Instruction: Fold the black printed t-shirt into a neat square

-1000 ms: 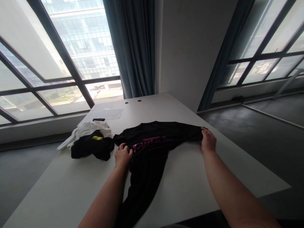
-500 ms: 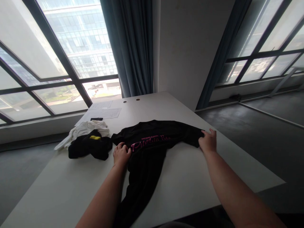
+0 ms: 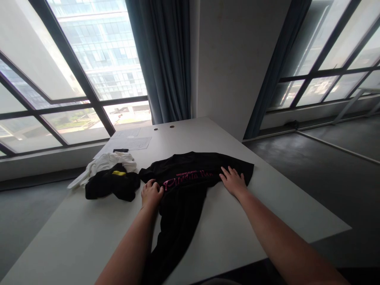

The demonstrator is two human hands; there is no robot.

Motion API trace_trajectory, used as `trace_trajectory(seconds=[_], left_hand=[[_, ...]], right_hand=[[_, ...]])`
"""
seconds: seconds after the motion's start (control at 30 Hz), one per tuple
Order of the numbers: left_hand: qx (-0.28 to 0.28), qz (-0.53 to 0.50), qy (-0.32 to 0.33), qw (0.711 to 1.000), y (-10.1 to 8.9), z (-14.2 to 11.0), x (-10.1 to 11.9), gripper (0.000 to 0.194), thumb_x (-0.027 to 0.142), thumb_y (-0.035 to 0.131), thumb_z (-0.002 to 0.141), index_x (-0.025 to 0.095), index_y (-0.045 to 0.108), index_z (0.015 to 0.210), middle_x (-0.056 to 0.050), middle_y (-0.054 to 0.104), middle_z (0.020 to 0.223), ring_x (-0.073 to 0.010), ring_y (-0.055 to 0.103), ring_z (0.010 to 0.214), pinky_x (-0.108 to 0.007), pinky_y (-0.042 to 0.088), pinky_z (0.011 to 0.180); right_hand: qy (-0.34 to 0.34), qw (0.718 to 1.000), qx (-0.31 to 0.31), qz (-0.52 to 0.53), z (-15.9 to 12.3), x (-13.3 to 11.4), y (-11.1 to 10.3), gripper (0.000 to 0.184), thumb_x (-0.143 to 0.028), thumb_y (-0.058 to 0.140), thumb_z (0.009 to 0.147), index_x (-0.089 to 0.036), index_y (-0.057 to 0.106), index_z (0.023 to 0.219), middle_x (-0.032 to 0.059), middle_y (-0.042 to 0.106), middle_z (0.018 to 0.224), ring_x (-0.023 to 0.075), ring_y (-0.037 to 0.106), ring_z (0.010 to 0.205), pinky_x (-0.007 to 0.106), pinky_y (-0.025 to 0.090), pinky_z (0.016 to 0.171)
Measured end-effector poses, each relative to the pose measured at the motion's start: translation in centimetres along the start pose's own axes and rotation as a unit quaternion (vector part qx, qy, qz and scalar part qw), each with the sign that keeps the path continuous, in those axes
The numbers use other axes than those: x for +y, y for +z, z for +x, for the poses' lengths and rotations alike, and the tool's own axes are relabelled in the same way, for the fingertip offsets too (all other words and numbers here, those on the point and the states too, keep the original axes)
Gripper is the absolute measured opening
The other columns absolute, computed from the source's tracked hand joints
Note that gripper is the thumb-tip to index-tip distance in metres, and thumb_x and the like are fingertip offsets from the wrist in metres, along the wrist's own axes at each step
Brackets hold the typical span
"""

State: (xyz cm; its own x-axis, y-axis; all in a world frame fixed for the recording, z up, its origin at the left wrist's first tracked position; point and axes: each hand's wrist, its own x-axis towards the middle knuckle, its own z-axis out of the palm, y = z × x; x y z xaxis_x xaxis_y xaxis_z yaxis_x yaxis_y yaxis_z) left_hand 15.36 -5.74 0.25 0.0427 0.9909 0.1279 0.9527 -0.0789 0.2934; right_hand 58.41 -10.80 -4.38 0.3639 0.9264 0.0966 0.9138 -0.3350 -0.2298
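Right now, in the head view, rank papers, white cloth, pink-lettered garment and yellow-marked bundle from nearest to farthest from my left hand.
1. Pink-lettered garment: under your left hand.
2. Yellow-marked bundle: to its left.
3. White cloth: behind the bundle.
4. Papers: beyond the white cloth.

Two hands [image 3: 152, 194] [image 3: 234, 182], three garments [image 3: 184, 209] [image 3: 109, 159] [image 3: 103, 184], one table [image 3: 228, 225].

The left forearm [image 3: 130, 235] and right forearm [image 3: 276, 229] I see are bare, rounded and fuller at the near end, narrowing toward bare wrists. The left hand [image 3: 152, 194] and right hand [image 3: 234, 182] are bare too. A dark grey curve [image 3: 219, 282] shows nearest, too dim to identify.
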Motion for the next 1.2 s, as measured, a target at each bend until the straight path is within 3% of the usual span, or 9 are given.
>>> trace_trajectory(seconds=[0.1, 0.23, 0.37, 0.43, 0.57, 0.77, 0.97, 1.1, 1.2], left_hand=[[0.016, -0.02, -0.011, 1.0, 0.3, -0.2, 0.1, 0.026, 0.04, 0.06, 0.092, 0.025, 0.069, 0.112, -0.009, 0.051, 0.152, -0.0326, 0.049, 0.138, -0.047, 0.04, 0.117], [0.033, -0.041, -0.019, 0.998, 0.7, -0.5, 0.4, 0.047, 0.039, 0.061, 0.092, 0.027, 0.059, 0.138, -0.011, 0.034, 0.165, -0.0319, 0.038, 0.149, -0.047, 0.035, 0.122], [0.017, -0.033, -0.043, 0.998, 0.6, -0.4, 0.1, 0.052, 0.044, 0.059, 0.093, 0.025, 0.059, 0.141, -0.013, 0.025, 0.17, -0.0354, 0.033, 0.153, -0.05, 0.034, 0.123], [0.012, -0.022, -0.057, 0.998, 0.2, -0.2, -0.3, 0.051, 0.047, 0.055, 0.095, 0.023, 0.06, 0.14, -0.016, 0.028, 0.169, -0.0368, 0.036, 0.152, -0.051, 0.035, 0.121], [0.005, 0.015, -0.07, 0.997, -1.1, 0.0, -1.5, 0.056, 0.051, 0.045, 0.1, 0.018, 0.06, 0.144, -0.021, 0.049, 0.155, -0.0373, 0.048, 0.142, -0.049, 0.042, 0.114], [-0.008, 0.071, -0.092, 0.993, -2.9, -1.4, -4.0, 0.053, 0.046, 0.042, 0.1, 0.013, 0.066, 0.135, -0.024, 0.063, 0.134, -0.038, 0.061, 0.123, -0.046, 0.049, 0.101], [-0.017, 0.078, -0.103, 0.991, -5.4, -4.2, -6.6, 0.049, 0.046, 0.038, 0.102, 0.018, 0.075, 0.116, -0.017, 0.067, 0.123, -0.0327, 0.067, 0.106, -0.042, 0.051, 0.091], [0.046, 0.136, -0.091, 0.985, -6.8, -5.3, -6.5, 0.046, 0.044, 0.044, 0.1, 0.017, 0.08, 0.091, -0.016, 0.063, 0.122, -0.0348, 0.061, 0.109, -0.042, 0.051, 0.087], [0.095, 0.134, -0.026, 0.986, -6.8, -5.4, -4.8, 0.038, 0.041, 0.049, 0.099, 0.018, 0.077, 0.087, -0.015, 0.064, 0.12, -0.0334, 0.06, 0.107, -0.043, 0.051, 0.084]], right_hand=[[-0.01, 1.0, -0.005, -0.004, 1.5, 2.1, -0.5, 0.061, -0.057, 0.03, 0.106, -0.034, 0.04, 0.161, 0.0094, 0.037, 0.168, 0.0339, 0.032, 0.154, 0.068, 0.021, 0.121], [-0.009, 1.0, -0.013, -0.015, 3.8, 4.2, -1.1, 0.06, -0.055, 0.035, 0.104, -0.029, 0.048, 0.157, 0.0092, 0.036, 0.169, 0.0329, 0.032, 0.154, 0.062, 0.025, 0.123], [0.002, 1.0, -0.017, -0.016, 4.8, 5.0, -1.2, 0.06, -0.054, 0.033, 0.105, -0.031, 0.047, 0.158, 0.0072, 0.036, 0.169, 0.0315, 0.032, 0.154, 0.059, 0.025, 0.124], [-0.001, 1.0, -0.014, -0.014, 4.9, 5.3, -1.1, 0.06, -0.054, 0.034, 0.104, -0.032, 0.046, 0.158, 0.0064, 0.035, 0.169, 0.0318, 0.033, 0.154, 0.058, 0.025, 0.124], [-0.001, 0.999, -0.023, -0.022, 5.8, 6.9, -1.0, 0.061, -0.052, 0.032, 0.104, -0.031, 0.045, 0.16, 0.0048, 0.033, 0.17, 0.0336, 0.03, 0.155, 0.058, 0.024, 0.125], [0.015, 0.998, -0.036, -0.054, 7.8, 10.2, -1.2, 0.062, -0.048, 0.034, 0.103, -0.028, 0.042, 0.161, 0.0074, 0.033, 0.171, 0.0338, 0.031, 0.155, 0.056, 0.026, 0.125], [0.046, 0.997, -0.005, -0.06, 8.1, 12.0, -1.2, 0.064, -0.051, 0.03, 0.103, -0.025, 0.044, 0.161, 0.0095, 0.035, 0.169, 0.0358, 0.033, 0.154, 0.06, 0.028, 0.124], [0.016, 0.997, 0.059, -0.054, 7.0, 11.9, -1.4, 0.06, -0.042, 0.035, 0.1, -0.017, 0.059, 0.149, 0.0139, 0.051, 0.158, 0.0335, 0.048, 0.144, 0.052, 0.039, 0.119], [-0.003, 0.982, 0.171, -0.076, 5.5, 11.1, -1.9, 0.048, -0.031, 0.04, 0.096, -0.014, 0.076, 0.124, 0.0168, 0.064, 0.142, 0.035, 0.051, 0.139, 0.053, 0.04, 0.116]])
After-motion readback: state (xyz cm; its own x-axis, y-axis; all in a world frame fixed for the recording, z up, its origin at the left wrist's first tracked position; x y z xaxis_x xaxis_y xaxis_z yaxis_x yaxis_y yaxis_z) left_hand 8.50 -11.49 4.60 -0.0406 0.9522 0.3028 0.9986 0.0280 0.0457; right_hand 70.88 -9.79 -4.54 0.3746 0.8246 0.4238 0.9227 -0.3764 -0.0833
